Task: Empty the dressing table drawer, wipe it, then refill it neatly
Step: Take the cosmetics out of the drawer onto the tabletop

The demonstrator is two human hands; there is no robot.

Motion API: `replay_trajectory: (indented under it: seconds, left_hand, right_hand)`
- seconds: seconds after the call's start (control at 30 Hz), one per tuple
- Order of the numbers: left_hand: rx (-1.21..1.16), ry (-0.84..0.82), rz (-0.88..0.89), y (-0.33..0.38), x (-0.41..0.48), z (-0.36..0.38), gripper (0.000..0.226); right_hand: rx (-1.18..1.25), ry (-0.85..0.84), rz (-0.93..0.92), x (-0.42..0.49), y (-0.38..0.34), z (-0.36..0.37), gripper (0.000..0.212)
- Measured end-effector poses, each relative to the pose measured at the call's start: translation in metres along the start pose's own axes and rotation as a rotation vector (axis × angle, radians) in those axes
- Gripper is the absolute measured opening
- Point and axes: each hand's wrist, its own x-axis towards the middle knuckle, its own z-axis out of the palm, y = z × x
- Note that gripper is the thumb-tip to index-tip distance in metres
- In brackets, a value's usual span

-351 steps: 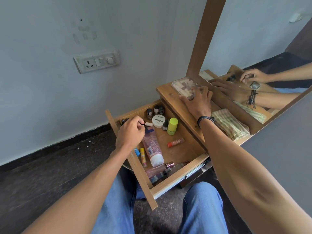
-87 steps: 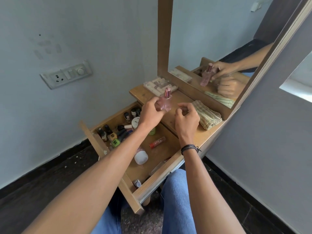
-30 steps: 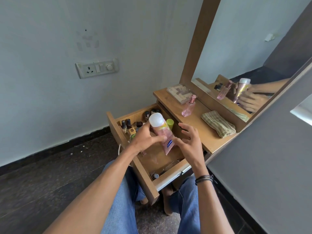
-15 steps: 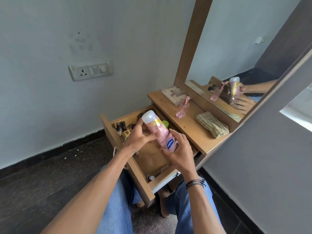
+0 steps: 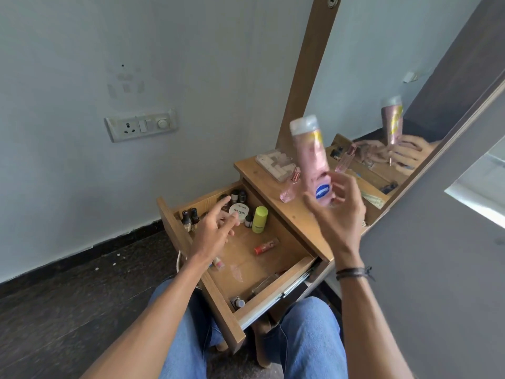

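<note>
Head view: emptying step. The bottle (image 5: 311, 157) is held by right grip (image 5: 336, 214), left grip (image 5: 213, 231) splayed empty; placement on surface (image 5: 289, 214) appears needed.

single head-worn wide-angle view, looking forward and down, close above the open drawer (image 5: 276, 258), mirror (image 5: 382, 64) at right

The pink lotion bottle (image 5: 310, 157) was smeared by motion, its base masked by the right hand (image 5: 334, 214); small bottles (image 5: 190, 216) at ten o'clock in the drawer (image 5: 246, 266) were half-covered by the blurred left hand (image 5: 216, 231).
</note>
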Motion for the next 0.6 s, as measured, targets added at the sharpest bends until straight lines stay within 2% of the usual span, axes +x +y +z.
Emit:
replay_trajectory:
  seconds: [0.13,0.27,0.43,0.6]
  left_hand:
    - [0.023,0.011,0.006,-0.002,0.001,0.0,0.051]
    - [0.013,0.029,0.008,0.0,0.0,-0.001,0.048]
    - [0.006,0.046,-0.003,0.001,-0.002,-0.001,0.047]
    - [-0.001,0.055,-0.004,0.0,-0.002,-0.001,0.047]
  right_hand:
    - [-0.116,-0.003,0.077,0.058,0.006,-0.003,0.052]
    - [-0.29,-0.148,0.109,0.091,0.027,0.014,0.054]
    - [-0.667,-0.343,0.007,0.109,0.055,0.041,0.057]
    - [-0.804,-0.429,-0.095,0.122,0.071,0.058,0.06]
